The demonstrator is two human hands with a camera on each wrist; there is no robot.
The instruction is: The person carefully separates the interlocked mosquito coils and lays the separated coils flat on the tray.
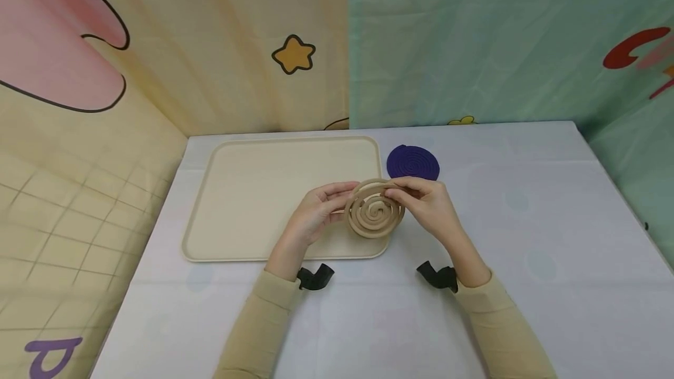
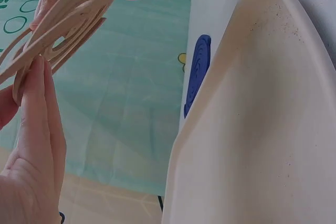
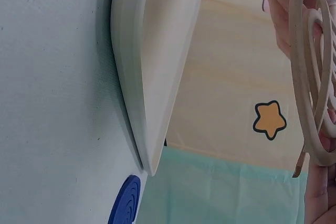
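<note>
A beige flat spiral coil (image 1: pixel 375 215) is held up between both hands above the tray's right front corner. Its turns have spread apart, with gaps showing in the left wrist view. My left hand (image 1: pixel 316 212) grips the coil's left edge between thumb and fingers. At the upper right edge, my right hand (image 1: pixel 427 206) pinches it with thumb and forefinger. Side-on in the right wrist view, the loose coil (image 3: pixel 303 72) has one strip end hanging below. A purple spiral coil (image 1: pixel 413 162), tightly wound, lies flat on the table just behind the right hand.
The cream rectangular tray (image 1: pixel 253 197) with a raised rim occupies the left and middle of the white-covered table (image 1: pixel 526 221). Printed curtains (image 1: pixel 447 45) hang behind the table and along its sides. Black wrist mounts (image 1: pixel 316 278) stick out from both sleeve cuffs.
</note>
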